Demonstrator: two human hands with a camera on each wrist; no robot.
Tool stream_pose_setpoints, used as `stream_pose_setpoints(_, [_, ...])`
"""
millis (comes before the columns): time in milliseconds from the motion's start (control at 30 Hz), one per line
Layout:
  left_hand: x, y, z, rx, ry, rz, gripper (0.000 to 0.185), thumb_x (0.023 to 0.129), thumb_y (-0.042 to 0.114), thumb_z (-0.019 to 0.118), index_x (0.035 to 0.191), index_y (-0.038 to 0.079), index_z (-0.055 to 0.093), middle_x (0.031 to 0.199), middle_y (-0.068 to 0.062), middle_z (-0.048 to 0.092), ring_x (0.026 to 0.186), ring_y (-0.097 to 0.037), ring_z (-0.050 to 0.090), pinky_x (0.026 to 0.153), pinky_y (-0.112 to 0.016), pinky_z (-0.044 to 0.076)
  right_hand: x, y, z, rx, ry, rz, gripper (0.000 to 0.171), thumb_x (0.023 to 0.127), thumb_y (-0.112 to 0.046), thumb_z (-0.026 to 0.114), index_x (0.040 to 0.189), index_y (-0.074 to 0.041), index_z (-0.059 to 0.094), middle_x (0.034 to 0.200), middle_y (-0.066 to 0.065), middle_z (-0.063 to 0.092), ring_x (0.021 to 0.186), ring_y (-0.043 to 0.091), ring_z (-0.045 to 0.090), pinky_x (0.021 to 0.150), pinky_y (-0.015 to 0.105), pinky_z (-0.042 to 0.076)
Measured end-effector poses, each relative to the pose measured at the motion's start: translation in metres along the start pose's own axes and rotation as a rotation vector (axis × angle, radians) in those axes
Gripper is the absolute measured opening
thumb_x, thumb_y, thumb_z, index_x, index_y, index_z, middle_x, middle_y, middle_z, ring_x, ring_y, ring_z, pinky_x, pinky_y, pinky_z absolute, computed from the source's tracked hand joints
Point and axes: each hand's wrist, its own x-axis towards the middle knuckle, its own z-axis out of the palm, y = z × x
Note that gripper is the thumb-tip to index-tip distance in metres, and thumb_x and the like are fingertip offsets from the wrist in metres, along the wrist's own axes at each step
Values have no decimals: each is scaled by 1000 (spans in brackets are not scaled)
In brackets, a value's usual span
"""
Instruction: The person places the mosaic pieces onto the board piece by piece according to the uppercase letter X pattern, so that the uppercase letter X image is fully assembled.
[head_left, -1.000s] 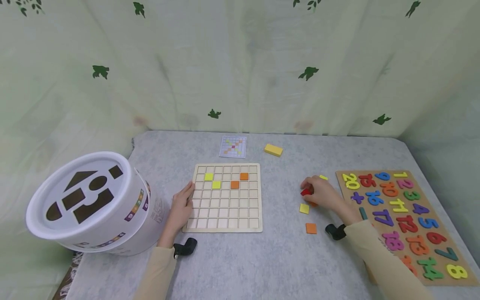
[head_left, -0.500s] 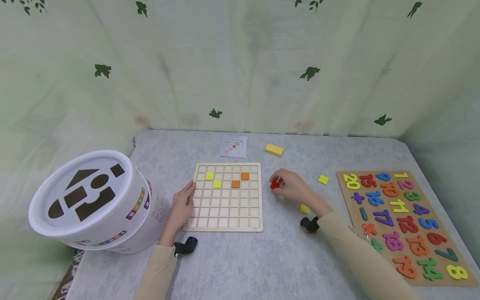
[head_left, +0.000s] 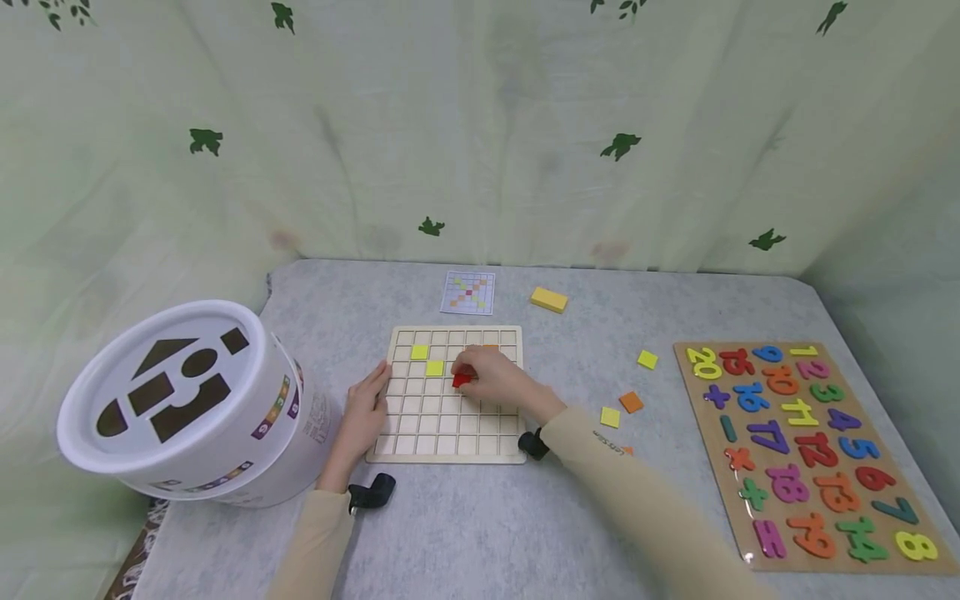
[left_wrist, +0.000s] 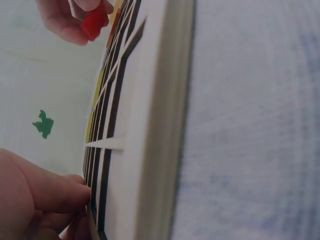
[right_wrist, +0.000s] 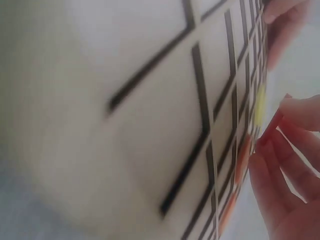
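Right hand (head_left: 495, 383) is over the square wooden grid board (head_left: 450, 437), pinching a small red square tile (head_left: 461, 380) between thumb and fingertips. The tile sits just above the board's upper middle cells, below and right of the lower yellow tile. In the left wrist view the red tile (left_wrist: 94, 22) is clearly clamped in the fingers, held at the board's face; whether it touches the cell cannot be told. The right wrist view shows the tile edge-on as a thin red line (right_wrist: 270, 127) against the fingers (right_wrist: 295, 165), right at the grid surface.

Left hand (head_left: 365, 407) rests on the grey table (head_left: 480, 533) against the board's left edge, fingers straight and relaxed, fingertips touching the frame, gripping nothing. The left wrist view shows its fingers (left_wrist: 60, 192) pressed to the board's rim.

Two yellow square tiles (head_left: 427, 360) already sit in the board, placed diagonally in the upper left. An orange tile is mostly hidden behind the right hand.

Loose tiles lie on the table right of the board: a yellow one (head_left: 647, 359), an orange one (head_left: 632, 402) and another yellow one (head_left: 610, 417). A small pattern card (head_left: 468, 292) and a yellow block (head_left: 549, 299) lie beyond the board. A white shape-sorter bucket (head_left: 180, 400) stands at far left; a wooden number puzzle board (head_left: 806, 450) with coloured numbers lies at far right.
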Motion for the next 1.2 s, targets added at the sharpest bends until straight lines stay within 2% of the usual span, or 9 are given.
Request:
stream_pose_setpoints(133, [1,-1,0,-2,-2,1,46,88,-11,39,134,-9,33,144,-18,24,128,-38,16,102,-51,15,9,-7,9,-95,-32,23,18,82,-14,64,99,-11,64,89,-6,54,78,10,47,70,20,40])
stream_pose_setpoints(333, [1,-1,1,-5,-4,1,46,88,-11,39,134,-9,33,144,-18,24,129,-38,17,102,-50,16,12,-11,14,-181,-17,10,15,81,-12,64,96,-12,64,91,-6,55,84,11,46,74,21,39])
stream_pose_setpoints(533, [0,-1,0,-1,-3,2,46,88,-10,39,134,-9,33,144,-18,24,129,-38,16,101,-50,17,13,-10,19,-174,-17,2,17,83,-12,63,100,-12,64,94,-5,55,86,11,45,75,21,40])
stream_pose_setpoints(700, [1,-2,1,3,-1,8,45,89,-9,39,134,-8,34,144,-18,24,129,-38,17,102,-50,15,8,-8,11,-74,15,36,19,83,-11,62,101,-10,63,94,-4,56,84,10,48,74,21,41])
stream_pose_setpoints(900, [1,-1,2,-7,-1,-6,46,88,-11,38,134,-8,33,144,-17,24,129,-37,16,102,-50,16,-26,16,-22,81,101,65,20,83,-7,62,103,-6,63,96,3,61,84,12,53,71,24,45])
stream_pose_setpoints(1067, [-1,2,0,-24,-6,6,47,87,-12,38,133,-10,32,144,-20,23,129,-40,13,102,-51,13,-72,50,-49,97,167,113,20,83,-7,62,103,-4,63,96,4,62,81,12,53,68,27,46])
stream_pose_setpoints(1200, [0,2,-1,-19,-15,3,47,87,-12,37,134,-10,32,144,-20,22,129,-40,12,103,-52,11,-111,75,-65,92,177,169,19,85,-9,60,104,-4,63,94,4,62,80,14,53,69,30,46])
